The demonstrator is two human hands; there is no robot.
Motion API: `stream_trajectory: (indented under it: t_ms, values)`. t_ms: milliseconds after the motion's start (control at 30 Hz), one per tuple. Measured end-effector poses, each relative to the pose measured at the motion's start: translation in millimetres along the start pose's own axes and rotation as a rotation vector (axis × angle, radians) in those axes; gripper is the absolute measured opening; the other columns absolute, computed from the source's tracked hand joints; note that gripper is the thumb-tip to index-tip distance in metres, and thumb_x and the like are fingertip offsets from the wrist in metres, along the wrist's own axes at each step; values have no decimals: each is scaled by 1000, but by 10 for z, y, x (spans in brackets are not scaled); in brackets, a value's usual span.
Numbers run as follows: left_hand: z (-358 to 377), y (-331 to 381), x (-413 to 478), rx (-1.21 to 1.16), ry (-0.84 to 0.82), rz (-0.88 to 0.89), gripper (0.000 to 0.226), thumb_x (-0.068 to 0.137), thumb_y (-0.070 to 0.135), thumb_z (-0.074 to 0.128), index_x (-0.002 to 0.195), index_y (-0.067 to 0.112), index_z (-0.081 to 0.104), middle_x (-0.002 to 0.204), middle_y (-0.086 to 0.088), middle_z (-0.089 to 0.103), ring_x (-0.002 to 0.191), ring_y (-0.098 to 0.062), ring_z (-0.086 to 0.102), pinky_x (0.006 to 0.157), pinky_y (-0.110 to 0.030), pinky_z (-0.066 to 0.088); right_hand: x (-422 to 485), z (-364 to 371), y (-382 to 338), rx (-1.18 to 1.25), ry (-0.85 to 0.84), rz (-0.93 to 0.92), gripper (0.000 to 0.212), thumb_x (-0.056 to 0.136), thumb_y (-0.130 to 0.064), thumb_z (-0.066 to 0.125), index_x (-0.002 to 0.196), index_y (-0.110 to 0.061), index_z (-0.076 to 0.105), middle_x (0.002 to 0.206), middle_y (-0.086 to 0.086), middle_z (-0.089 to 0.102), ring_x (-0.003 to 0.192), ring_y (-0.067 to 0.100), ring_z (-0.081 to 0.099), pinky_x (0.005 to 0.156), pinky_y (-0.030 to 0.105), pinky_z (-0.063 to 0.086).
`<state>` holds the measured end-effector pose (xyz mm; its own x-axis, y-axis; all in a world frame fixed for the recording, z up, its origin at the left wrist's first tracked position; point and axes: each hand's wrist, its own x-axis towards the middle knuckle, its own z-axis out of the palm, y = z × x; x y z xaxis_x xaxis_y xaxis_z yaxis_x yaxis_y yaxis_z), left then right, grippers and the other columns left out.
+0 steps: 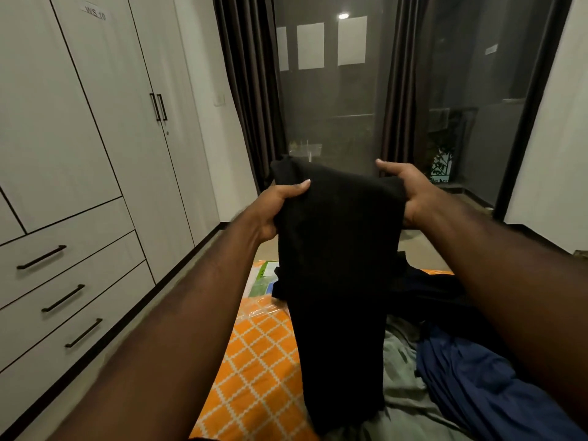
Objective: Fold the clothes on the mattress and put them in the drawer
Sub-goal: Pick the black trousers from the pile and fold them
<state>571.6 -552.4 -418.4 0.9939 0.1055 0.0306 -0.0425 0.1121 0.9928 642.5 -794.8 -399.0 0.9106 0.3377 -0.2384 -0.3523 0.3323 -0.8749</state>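
Home bedroom, white wardrobe [105, 122] with drawers [73, 275], mattress [254, 361], dark curtains [248, 90], glass door [331, 90]

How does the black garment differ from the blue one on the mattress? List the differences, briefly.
The left hand and right hand grip the black garment at its top edge; neither touches the blue garment. The black garment hangs straight and fairly smooth; the blue garment lies crumpled on the mattress. One is black, the other deep blue. Both are cloth, and neither is in a drawer.
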Motion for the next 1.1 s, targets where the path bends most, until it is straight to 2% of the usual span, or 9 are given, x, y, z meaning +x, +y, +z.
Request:
stream_trajectory:
  t_ms: [200,300,400,500,633,800,900,1000,1100]
  values:
    - [53,215,27,-51,237,-4,40,84,8,73,122,3,62,115,-19,69,95,-31,71,65,-37,60,28,-31,47,-13,-38,-41,72,77,-31,76,140,-6,50,112,18,70,88,36,75,76,47,60]
    - [48,270,-17,-90,297,26,26,87,2,68,113,-1,65,104,-13,67,93,-28,67,69,-38,56,97,-87,61,-50,-115,-108,86,77,-18,76,153,-17,36,132,20,63,106,38,72,93,49,57]
    - [-57,242,58,-67,215,85,82,86,-6,69,156,17,32,148,-15,45,125,-36,56,93,-53,56,119,-87,63,-94,-158,-174,97,77,-4,76,158,-35,31,137,11,49,117,35,65,89,45,60]
    - [-107,284,101,101,107,206,112,85,-13,65,157,49,6,169,-7,3,137,-34,44,99,-55,54,64,-24,25,-213,-135,-169,88,77,-1,73,152,-37,42,134,10,47,118,34,62,78,40,62]
    - [-69,333,163,240,256,273,91,84,-9,71,153,38,35,162,-9,27,134,-30,48,97,-47,57,6,105,-32,-357,-44,-142,50,85,-3,70,129,-27,67,132,10,58,112,29,64,75,37,59]
    - [-84,323,226,373,454,294,24,86,7,77,105,20,72,111,2,66,110,-20,64,92,-37,59,-66,260,-86,-473,18,-166,35,88,-4,71,119,-19,73,121,10,64,104,26,66,67,32,59]
    - [-36,274,157,448,456,421,42,87,6,75,123,27,67,123,5,60,123,-20,57,97,-34,55,-104,321,-136,-544,22,-143,34,89,-4,70,120,-17,72,119,10,64,100,24,67,53,27,58]
    - [-59,217,150,542,324,514,77,86,1,74,146,39,45,154,0,41,141,-24,41,108,-43,49,-100,351,-179,-541,27,-145,32,91,-3,67,121,-16,70,115,9,64,97,22,67,59,28,57]
    - [-140,252,219,664,316,469,79,82,8,80,146,38,45,153,-5,39,137,-27,45,106,-49,50,-68,321,-197,-580,33,-92,28,92,-8,68,119,-14,72,119,11,66,102,25,67,66,33,56]
